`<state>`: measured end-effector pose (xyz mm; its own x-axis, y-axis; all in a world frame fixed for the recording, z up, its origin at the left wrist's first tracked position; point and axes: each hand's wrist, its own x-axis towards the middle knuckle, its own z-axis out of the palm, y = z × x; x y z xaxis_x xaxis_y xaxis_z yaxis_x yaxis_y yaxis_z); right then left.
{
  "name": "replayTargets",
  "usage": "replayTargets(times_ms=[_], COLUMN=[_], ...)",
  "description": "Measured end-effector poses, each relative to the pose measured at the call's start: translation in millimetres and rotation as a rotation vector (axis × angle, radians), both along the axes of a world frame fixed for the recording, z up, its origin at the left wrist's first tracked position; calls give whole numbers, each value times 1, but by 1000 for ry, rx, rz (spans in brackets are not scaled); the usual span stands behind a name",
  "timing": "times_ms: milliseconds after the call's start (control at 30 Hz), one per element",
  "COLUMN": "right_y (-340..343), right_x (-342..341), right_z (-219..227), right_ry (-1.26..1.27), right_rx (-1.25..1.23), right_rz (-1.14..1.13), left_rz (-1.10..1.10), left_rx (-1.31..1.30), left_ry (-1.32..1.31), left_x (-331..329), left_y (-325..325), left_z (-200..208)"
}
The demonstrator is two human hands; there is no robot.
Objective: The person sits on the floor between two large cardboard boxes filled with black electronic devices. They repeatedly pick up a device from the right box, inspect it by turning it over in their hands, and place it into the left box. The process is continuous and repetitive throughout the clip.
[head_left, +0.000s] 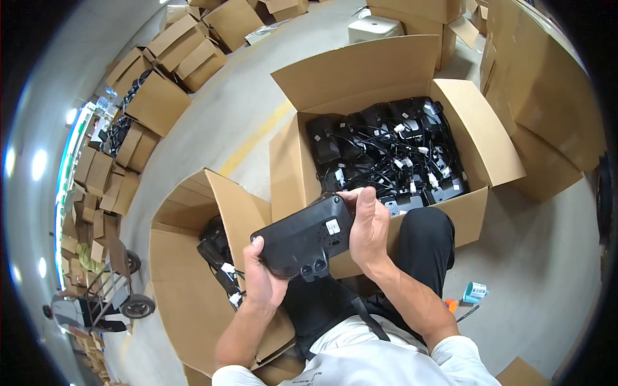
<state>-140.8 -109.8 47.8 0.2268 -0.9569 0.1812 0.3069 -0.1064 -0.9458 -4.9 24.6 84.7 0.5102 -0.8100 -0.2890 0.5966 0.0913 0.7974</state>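
A black rectangular plastic device housing [293,239] is held up in front of me, tilted, between both hands. It bears a small white label, a patch of small holes and a two-lobed bracket on its lower edge. My left hand [262,278] grips its left end, thumb on the face. My right hand [369,231] is closed around the right end, thumb raised along the edge. Beyond it, an open cardboard box [467,219] holds several similar black devices [325,138] with tangled black cables and white connectors. Another open box [172,276] by my left forearm contains more black devices [214,241].
Stacked cardboard boxes [177,48] line the far left, and tall cartons [547,96] stand at the right. A wheeled cart [112,293] is at left, a white stool [374,29] at the back. A blue tape roll [475,293] and an orange object [452,305] lie on the floor at right.
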Motion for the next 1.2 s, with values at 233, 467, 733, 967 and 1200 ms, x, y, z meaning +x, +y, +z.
replayTargets(times_ms=[233,467,733,967,1200], right_y=[-4,-7,-13,-6,-9], right_x=[8,11,0,-23,-31], right_z=[-14,-19,-21,-19,-30], right_ry=[21,152,63,-73,-125], right_rx=[-23,-30,-59,114,94], right_rz=[-76,-13,188,497,550], left_rz=[55,67,-2,-31,-116], left_rx=[92,71,58,105,99], left_ry=[69,63,-282,-484,-681], left_x=[-10,5,-13,-8,-6], left_y=[-14,-3,-4,-1,4], left_z=[10,-22,-3,-3,5])
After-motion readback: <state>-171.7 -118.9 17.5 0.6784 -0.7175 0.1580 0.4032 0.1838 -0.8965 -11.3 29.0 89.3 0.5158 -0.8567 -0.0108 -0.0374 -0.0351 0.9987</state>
